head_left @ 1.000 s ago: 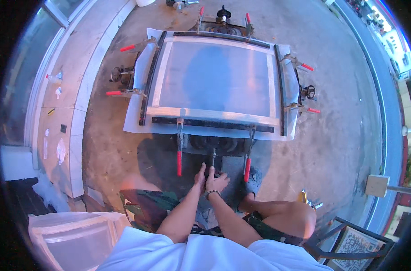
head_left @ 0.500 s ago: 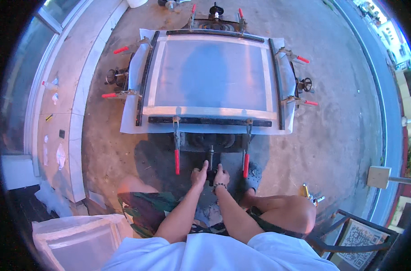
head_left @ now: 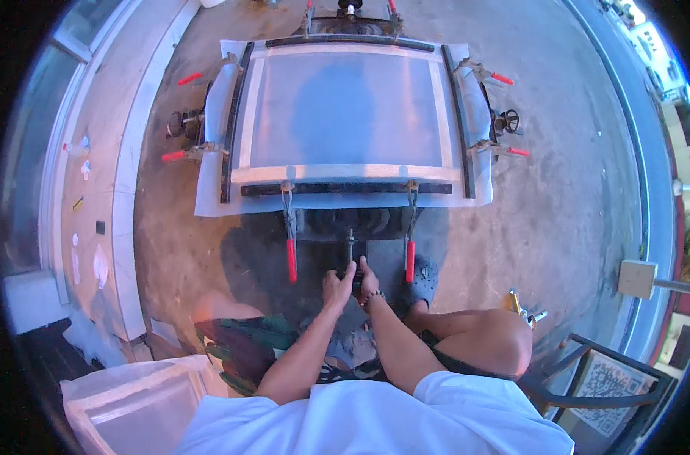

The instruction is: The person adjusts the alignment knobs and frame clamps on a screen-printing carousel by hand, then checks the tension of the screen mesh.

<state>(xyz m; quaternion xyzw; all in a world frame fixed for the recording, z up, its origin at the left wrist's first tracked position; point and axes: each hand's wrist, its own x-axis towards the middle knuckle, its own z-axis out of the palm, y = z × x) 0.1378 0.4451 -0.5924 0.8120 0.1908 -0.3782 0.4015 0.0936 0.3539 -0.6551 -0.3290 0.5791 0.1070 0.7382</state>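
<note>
My left hand [head_left: 337,288] and my right hand [head_left: 368,282] are closed side by side around a dark handwheel [head_left: 358,285], mostly hidden by the fingers. From it a threaded metal rod [head_left: 351,246] points away toward a stretching frame. Translucent mesh [head_left: 284,106] lies taut over that frame, with a pale taped border inside it. Black bars press on its edges, the near bar [head_left: 360,189] closest to me. Two toggle clamps with red handles, a left one [head_left: 292,262] and a right one [head_left: 410,262], hang on either side of my hands.
More handwheels sit at the frame's left [head_left: 176,125] and right [head_left: 511,120]. A smaller mesh frame [head_left: 144,409] leans at lower left. A black metal stand [head_left: 610,402] is at lower right, near metal tools [head_left: 527,311] on the floor. A pale ledge [head_left: 117,227] runs along the left.
The view has shifted, so the stretching frame sits slightly higher and farther left. Both hands stay on the handwheel; their grip has changed a little, the right hand now turned more inward.
</note>
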